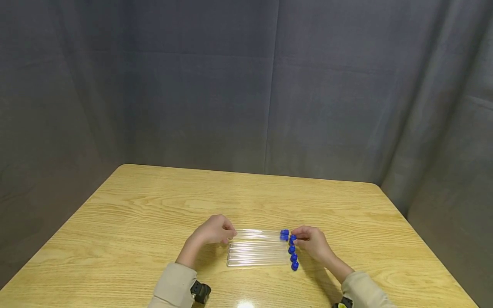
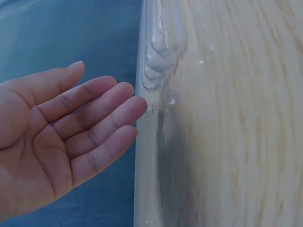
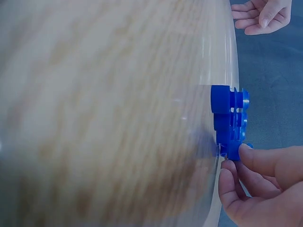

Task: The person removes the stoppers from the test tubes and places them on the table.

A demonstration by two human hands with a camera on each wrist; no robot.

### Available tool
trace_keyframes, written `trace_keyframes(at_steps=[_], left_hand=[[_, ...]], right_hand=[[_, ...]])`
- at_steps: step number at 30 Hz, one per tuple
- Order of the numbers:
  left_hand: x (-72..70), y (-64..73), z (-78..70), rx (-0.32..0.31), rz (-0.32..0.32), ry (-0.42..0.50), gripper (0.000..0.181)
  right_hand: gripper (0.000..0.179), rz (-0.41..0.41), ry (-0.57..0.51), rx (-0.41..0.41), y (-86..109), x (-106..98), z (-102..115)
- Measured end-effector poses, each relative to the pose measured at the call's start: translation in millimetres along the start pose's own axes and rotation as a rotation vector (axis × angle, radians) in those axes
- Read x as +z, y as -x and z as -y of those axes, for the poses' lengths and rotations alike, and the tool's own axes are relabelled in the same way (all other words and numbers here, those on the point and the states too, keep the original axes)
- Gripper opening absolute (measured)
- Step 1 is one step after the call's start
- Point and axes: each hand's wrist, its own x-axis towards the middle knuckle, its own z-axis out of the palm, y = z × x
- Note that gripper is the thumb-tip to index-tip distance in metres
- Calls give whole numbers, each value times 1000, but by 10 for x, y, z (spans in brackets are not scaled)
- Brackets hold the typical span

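Several clear test tubes (image 1: 258, 253) lie side by side on the table, rounded ends to the left. Behind them, more tubes (image 1: 257, 234) carry blue stoppers (image 1: 284, 232) at their right ends. My left hand (image 1: 216, 230) is beside the rounded ends of these farther tubes; in the left wrist view its fingers (image 2: 102, 111) are loosely extended, holding nothing. My right hand (image 1: 313, 244) pinches a blue stopper (image 3: 234, 150) between thumb and fingers, at the far end of a row of loose blue stoppers (image 1: 294, 258) by the tubes' right ends.
The wood-grain table (image 1: 135, 239) extends around the tubes on all sides. A dark grey curtain (image 1: 200, 107) hangs behind it and along both sides. Black wrist devices (image 1: 200, 292) are strapped at both sleeves.
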Motion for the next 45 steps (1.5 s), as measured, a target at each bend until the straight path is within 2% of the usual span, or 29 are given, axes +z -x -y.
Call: trace_keyframes(at_steps=[18, 29, 35, 40, 45], left_hand=[[2, 1, 26, -2, -4, 8, 16], [-27, -32, 68, 42, -25, 115, 16], [-34, -56, 78, 50, -26, 201, 19], [-36, -86, 94, 48, -67, 222, 18], [-33, -119, 107, 48, -90, 235, 18]], right_hand=[[15, 74, -39, -48, 5, -9, -24], [17, 88, -119, 2, 2, -39, -10], [18, 64, -106, 3, -15, -52, 8], [19, 53, -114, 5, -32, -58, -4], [21, 47, -166, 20, -56, -61, -10]])
